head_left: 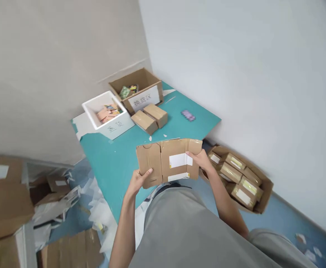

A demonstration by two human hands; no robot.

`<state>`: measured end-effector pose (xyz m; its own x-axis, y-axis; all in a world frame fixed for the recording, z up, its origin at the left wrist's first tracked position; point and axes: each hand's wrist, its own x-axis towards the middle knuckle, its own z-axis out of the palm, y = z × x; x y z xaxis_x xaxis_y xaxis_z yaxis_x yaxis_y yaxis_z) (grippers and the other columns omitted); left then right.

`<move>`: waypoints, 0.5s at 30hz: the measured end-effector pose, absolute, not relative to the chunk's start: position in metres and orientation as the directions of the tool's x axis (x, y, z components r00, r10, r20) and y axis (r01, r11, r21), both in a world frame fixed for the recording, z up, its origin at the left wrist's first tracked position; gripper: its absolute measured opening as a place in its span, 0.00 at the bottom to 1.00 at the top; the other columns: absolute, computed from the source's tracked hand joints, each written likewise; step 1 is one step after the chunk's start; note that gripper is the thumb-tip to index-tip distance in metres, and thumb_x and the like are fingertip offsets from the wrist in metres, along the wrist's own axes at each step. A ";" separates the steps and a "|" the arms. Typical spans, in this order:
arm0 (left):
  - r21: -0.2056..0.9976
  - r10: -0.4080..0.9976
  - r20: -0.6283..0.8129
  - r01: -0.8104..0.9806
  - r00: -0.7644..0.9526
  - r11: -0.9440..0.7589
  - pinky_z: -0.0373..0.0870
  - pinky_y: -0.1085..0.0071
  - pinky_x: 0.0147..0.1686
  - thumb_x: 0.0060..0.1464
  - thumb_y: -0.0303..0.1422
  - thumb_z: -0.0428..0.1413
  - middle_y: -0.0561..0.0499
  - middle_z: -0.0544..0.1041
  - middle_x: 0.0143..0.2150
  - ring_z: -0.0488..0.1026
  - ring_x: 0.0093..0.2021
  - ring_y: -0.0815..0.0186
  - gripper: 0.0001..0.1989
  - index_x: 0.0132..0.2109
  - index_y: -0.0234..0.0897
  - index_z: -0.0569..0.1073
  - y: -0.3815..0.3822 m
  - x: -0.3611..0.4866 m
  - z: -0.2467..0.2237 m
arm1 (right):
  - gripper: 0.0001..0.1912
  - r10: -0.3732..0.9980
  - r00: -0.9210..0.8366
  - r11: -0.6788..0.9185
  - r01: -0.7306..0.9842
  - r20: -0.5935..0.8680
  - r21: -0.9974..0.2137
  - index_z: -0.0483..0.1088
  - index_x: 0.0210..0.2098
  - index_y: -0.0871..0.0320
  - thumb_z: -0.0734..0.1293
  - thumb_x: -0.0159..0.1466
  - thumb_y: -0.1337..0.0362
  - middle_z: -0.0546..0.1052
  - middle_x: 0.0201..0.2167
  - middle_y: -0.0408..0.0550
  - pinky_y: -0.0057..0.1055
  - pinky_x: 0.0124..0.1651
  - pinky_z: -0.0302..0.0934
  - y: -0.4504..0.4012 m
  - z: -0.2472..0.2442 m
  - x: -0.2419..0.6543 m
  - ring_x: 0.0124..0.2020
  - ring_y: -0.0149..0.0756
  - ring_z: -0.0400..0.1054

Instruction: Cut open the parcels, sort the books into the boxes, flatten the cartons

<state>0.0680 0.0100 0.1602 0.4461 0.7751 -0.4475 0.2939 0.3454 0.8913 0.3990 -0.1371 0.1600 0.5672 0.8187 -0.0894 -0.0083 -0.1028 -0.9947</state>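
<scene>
A flattened cardboard box (167, 169) with white labels is held up in front of my body, over the near edge of the green table (104, 163). My left hand (138, 181) grips its lower left side, thumb on the front face. At the right panel, my right hand (200, 159) holds the cardboard, its thumb lying by the upper white label. The other fingers of both hands are hidden behind the cardboard. Two small closed cartons (144, 122) sit side by side on the table beyond it.
A white foam box (115, 126) and an open cardboard box (158, 93), both with items inside, stand at the back. On the right floor, a large carton (265, 193) holds several taped parcels. Cardboard (73, 249) and white scraps (96, 204) litter the left floor.
</scene>
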 end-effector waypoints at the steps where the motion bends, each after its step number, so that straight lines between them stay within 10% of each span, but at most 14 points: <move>1: 0.878 0.706 -0.479 0.307 0.522 0.368 0.82 0.61 0.42 0.36 0.55 0.76 0.38 0.87 0.45 0.84 0.47 0.45 0.35 0.43 0.31 0.85 -0.002 0.076 0.164 | 0.27 0.821 0.564 -0.081 -0.043 -0.091 -0.996 0.84 0.47 0.58 0.82 0.55 0.48 0.87 0.48 0.54 0.46 0.54 0.76 -0.167 0.167 0.406 0.50 0.52 0.81; 6: 0.824 0.332 -0.548 0.429 0.768 0.369 0.83 0.54 0.48 0.32 0.53 0.78 0.38 0.87 0.44 0.84 0.48 0.42 0.36 0.44 0.32 0.85 -0.083 0.138 0.170 | 0.30 0.714 0.682 -0.023 -0.208 -0.162 -0.978 0.83 0.49 0.58 0.85 0.51 0.50 0.86 0.48 0.53 0.43 0.49 0.77 -0.334 0.182 0.423 0.46 0.49 0.81; 11: 0.873 0.447 -0.413 0.484 0.794 -0.053 0.82 0.58 0.47 0.48 0.52 0.71 0.39 0.87 0.47 0.82 0.54 0.44 0.28 0.45 0.30 0.84 -0.195 0.241 0.157 | 0.26 0.268 0.946 -0.011 -0.188 -0.184 -0.982 0.84 0.43 0.57 0.85 0.50 0.51 0.87 0.44 0.51 0.41 0.48 0.76 -0.505 0.171 0.384 0.43 0.46 0.81; 15: 0.846 0.186 -0.434 0.470 0.881 -0.252 0.82 0.57 0.50 0.49 0.50 0.72 0.40 0.87 0.46 0.82 0.55 0.45 0.26 0.43 0.30 0.84 -0.282 0.297 0.149 | 0.27 -0.053 0.951 0.116 -0.297 -0.305 -0.948 0.83 0.43 0.57 0.85 0.51 0.48 0.87 0.44 0.52 0.41 0.47 0.76 -0.615 0.159 0.314 0.44 0.47 0.81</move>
